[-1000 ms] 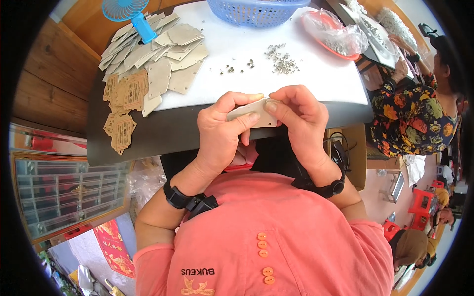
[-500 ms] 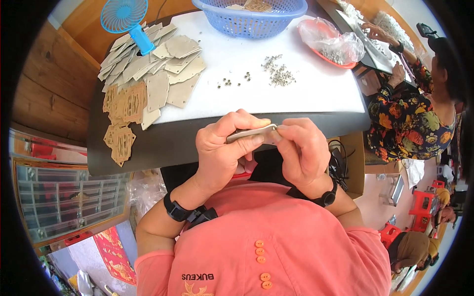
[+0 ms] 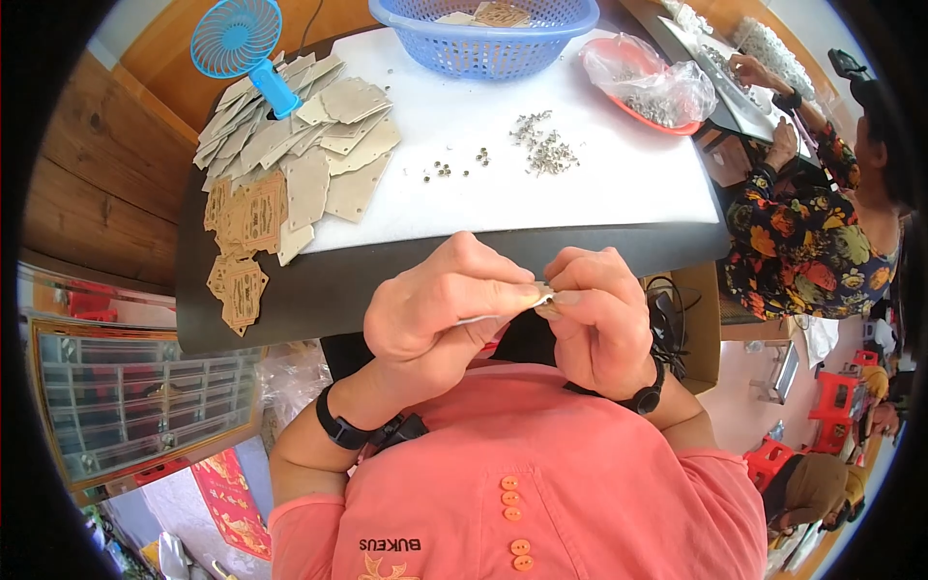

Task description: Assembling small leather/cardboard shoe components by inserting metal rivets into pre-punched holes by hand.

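We see the left hand pinching the pale card, its edge slanting up rightward into the right hand's pinch.

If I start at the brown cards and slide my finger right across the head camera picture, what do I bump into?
Brown cards → left hand → right hand → cardboard box → flowery shirt.

Pale piece mostly hidden by hands; basket (blue) cut by top edge.
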Demonstrator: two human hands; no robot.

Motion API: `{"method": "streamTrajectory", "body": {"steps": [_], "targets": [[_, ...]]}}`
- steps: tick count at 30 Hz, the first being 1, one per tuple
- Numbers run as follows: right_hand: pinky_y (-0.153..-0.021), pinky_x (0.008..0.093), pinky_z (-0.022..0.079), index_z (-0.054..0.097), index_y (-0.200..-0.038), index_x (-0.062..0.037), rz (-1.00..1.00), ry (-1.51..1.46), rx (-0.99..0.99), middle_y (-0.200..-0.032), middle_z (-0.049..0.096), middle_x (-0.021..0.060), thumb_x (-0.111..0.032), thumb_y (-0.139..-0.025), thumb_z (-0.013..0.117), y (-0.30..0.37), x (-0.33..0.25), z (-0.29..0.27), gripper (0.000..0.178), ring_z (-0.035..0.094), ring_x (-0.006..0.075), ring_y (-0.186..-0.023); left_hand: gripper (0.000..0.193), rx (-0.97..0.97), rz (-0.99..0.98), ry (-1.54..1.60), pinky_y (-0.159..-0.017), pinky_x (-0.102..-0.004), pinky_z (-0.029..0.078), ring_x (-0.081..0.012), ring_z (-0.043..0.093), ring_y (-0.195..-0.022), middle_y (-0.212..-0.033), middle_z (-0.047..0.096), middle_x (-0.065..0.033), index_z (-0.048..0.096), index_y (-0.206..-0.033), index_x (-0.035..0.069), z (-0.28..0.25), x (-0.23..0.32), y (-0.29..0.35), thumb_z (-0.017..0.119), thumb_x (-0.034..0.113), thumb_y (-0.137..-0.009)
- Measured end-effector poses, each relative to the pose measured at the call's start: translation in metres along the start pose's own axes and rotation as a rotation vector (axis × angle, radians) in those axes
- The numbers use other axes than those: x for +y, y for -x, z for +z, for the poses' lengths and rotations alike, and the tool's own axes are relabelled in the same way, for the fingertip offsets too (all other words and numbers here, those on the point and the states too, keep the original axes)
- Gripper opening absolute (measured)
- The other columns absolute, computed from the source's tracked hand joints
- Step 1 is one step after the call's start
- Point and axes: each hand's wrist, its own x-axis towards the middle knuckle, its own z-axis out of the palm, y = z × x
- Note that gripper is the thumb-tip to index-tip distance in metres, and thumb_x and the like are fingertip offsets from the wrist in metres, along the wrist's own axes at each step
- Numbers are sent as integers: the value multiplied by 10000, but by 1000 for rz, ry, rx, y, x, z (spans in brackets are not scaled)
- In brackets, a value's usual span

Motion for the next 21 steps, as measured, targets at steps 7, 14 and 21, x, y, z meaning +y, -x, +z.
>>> {"method": "streamTrajectory", "body": {"steps": [7, 14, 21], "targets": [[-577, 318, 393, 618, -840, -39, -53, 18, 56, -848, 603, 101, -19, -688, 746, -5, -5, 0, 200, 613, 248, -725, 189, -29, 49, -38, -685, -327, 517, -256, 671, -799, -994, 708, -195, 623, -1031, 36, -1, 5, -2, 714, -24, -876], [-581, 323, 393, 600, -807, -59, -49, -27, 52, -882, 600, 98, -26, -696, 741, -5, -4, 1, 182, 614, 252, -733, 176, -68, 202, -158, -687, -352, 546, -289, 684, -828, -1009, 703, -175, 639, -1013, 49, -7, 3, -6, 712, 3, -859], [-593, 325, 397, 595, -789, -74, 32, -166, -13, -910, 603, 95, -55, -745, 722, -4, -3, 0, 136, 620, 249, -742, 206, -74, 210, -195, -691, -356, 556, -312, 682, -862, -1045, 694, -163, 645, -1023, 59, -7, 8, -5, 716, -1, -839]]}}
